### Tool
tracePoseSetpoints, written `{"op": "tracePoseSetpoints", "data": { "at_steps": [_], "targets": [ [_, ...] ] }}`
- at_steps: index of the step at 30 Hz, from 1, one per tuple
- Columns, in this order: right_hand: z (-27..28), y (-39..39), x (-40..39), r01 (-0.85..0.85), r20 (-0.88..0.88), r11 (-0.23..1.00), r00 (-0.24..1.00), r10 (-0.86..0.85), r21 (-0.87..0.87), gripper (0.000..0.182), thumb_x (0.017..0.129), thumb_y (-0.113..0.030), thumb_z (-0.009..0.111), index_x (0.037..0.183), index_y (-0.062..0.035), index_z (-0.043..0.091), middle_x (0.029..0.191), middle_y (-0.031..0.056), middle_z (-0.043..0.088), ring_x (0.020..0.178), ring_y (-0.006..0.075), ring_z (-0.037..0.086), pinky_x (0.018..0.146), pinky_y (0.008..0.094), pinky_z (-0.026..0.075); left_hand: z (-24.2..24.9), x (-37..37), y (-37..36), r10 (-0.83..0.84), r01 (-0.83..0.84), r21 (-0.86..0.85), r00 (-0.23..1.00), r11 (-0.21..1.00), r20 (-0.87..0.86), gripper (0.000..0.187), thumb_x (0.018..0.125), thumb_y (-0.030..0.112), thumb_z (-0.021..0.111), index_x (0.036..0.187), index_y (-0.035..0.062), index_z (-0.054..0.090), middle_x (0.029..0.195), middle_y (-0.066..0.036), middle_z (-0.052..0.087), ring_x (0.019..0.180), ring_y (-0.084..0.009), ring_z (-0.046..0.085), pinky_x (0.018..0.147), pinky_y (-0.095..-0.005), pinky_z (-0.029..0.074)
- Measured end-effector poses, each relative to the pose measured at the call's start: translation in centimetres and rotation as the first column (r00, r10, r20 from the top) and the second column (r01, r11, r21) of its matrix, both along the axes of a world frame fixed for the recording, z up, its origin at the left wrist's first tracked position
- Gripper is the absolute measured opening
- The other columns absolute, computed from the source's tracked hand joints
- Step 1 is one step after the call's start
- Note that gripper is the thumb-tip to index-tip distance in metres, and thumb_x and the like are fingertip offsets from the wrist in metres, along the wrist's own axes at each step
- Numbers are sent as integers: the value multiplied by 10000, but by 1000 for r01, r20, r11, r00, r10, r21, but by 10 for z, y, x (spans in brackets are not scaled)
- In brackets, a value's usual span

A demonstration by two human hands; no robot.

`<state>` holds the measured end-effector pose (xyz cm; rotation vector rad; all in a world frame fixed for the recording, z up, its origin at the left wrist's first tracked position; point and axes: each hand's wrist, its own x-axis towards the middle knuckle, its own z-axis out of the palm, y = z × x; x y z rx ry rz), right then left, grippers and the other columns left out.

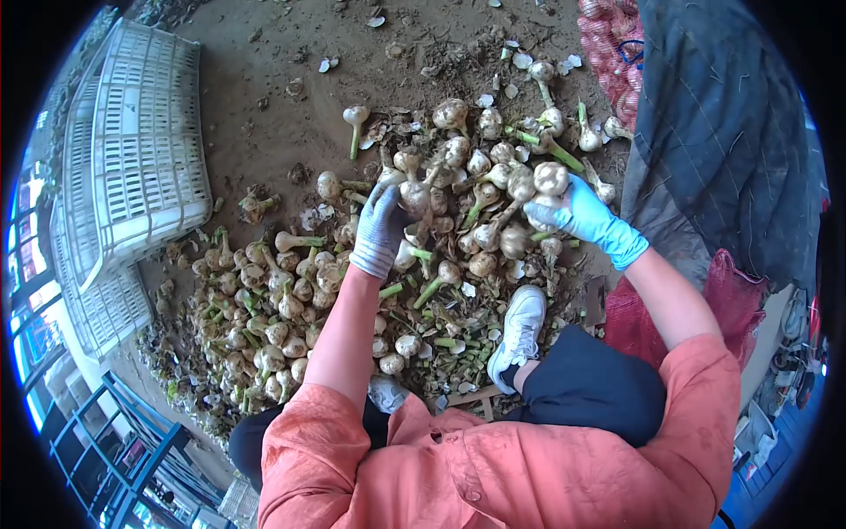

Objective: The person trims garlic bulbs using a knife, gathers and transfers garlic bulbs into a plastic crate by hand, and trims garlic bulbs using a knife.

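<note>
Two garlic bulbs, the upper one (551,179) pale and round, sit at the fingers of my right hand (592,222), which wears a light blue glove and is closed on them. My left hand (381,227), in a grey striped knit glove, curls against a garlic bulb (414,196) at the near side of the pile. Its palm side is partly hidden. Between and beyond both hands lie many loose garlic bulbs (487,236), some with cut green stems, soil and roots on them. One bulb with a stem (356,115) lies apart on the dirt.
A larger heap of garlic (273,304) spreads at left. White plastic crates (145,132) stand at the left edge. At right are a red mesh sack of bulbs (608,44), a dark cloth (705,132) and a red mesh bag (733,295). My white shoe (520,331) rests among trimmings.
</note>
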<state>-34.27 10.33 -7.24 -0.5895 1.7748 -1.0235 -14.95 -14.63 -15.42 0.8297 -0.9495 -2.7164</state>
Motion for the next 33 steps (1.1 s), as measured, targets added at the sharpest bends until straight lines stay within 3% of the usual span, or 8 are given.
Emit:
{"op": "tracePoseSetpoints", "data": {
  "at_steps": [8,16,17,18,20,24,29,33],
  "targets": [
    [-45,-59,21,68,256,930,966,29,-362,588,712,-267,774,1177,-24,508,1083,31,594,942,119,564,874,263,444,48,39,2,265,-260,-54,942,964,208,284,878,336,523,1046,110,556,957,-35,591,845,-173,566,661,-334,491],
    [-109,-140,45,-387,-715,922,640,283,18,256,707,-247,705,828,-81,551,857,104,570,802,249,572,731,351,474,69,80,3,336,-402,77,843,912,421,353,858,444,547,1006,124,574,917,-46,616,800,-238,583,661,-367,486],
    [-113,-136,46,8,64,943,998,14,-331,279,718,-262,704,852,-64,561,876,90,578,819,221,574,749,326,476,66,80,2,309,-367,90,873,926,377,339,864,437,543,1000,128,576,905,-41,616,792,-229,585,650,-362,488],
    [-118,-131,47,506,830,832,548,-105,-229,304,729,-276,704,876,-46,572,895,76,585,836,192,577,768,302,477,62,80,2,285,-335,105,899,936,332,326,870,430,539,995,132,577,893,-36,617,784,-221,587,639,-357,491],
    [-84,-96,33,14,-113,975,993,-40,-222,511,782,-296,705,1146,-5,497,1052,64,595,979,156,566,851,287,479,56,77,5,302,-361,118,887,925,349,320,872,434,539,981,135,577,878,-31,616,771,-207,586,627,-346,491],
    [-103,-23,49,623,596,674,734,-326,-398,306,910,-242,549,1153,-54,540,1204,78,538,1102,160,525,915,312,464,55,66,14,280,-339,87,876,937,394,332,853,472,554,949,156,587,836,-14,606,749,-184,588,600,-310,499],
    [-77,56,67,-109,-470,821,858,-207,-561,440,925,-103,444,1353,-144,350,1250,77,504,1119,190,512,973,338,428,78,65,30,184,-203,63,957,977,224,334,856,455,572,931,129,567,817,-13,590,727,-161,550,611,-295,472],
    [-1,79,88,814,977,559,210,-27,-160,453,880,-9,460,1314,-115,386,1236,96,501,1133,237,511,1000,400,411,102,73,57,225,-235,45,962,971,154,329,843,426,607,970,128,552,843,-10,578,741,-161,538,666,-306,459]
  ]
}}
